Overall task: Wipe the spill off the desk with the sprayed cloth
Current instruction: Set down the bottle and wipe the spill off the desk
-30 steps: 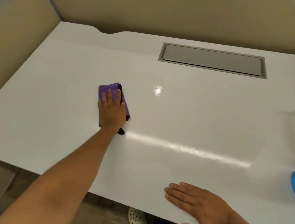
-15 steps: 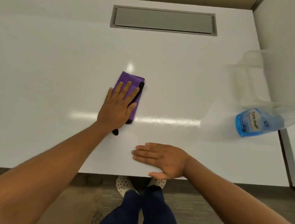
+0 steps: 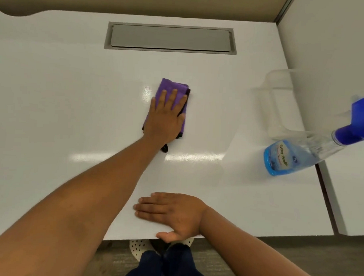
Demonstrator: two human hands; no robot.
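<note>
A folded purple cloth [image 3: 171, 86] with a dark edge lies flat on the glossy white desk [image 3: 63, 101], in front of the middle of the grey hatch. My left hand [image 3: 166, 118] presses down on it, palm flat, fingers spread and pointing away from me. It covers most of the cloth. My right hand [image 3: 173, 214] rests flat on the desk at the front edge, holding nothing. No liquid shows on the desk, only glare patches beside the cloth.
A clear spray bottle [image 3: 290, 157] with blue liquid and a blue trigger head stands at the desk's right side. A grey recessed cable hatch [image 3: 171, 38] sits at the back. Partition walls close off the back and right. My feet show below the front edge.
My left hand has slid the cloth to the right across the desk, from left of the hatch to in front of its middle. My right hand has stayed at the front edge.
</note>
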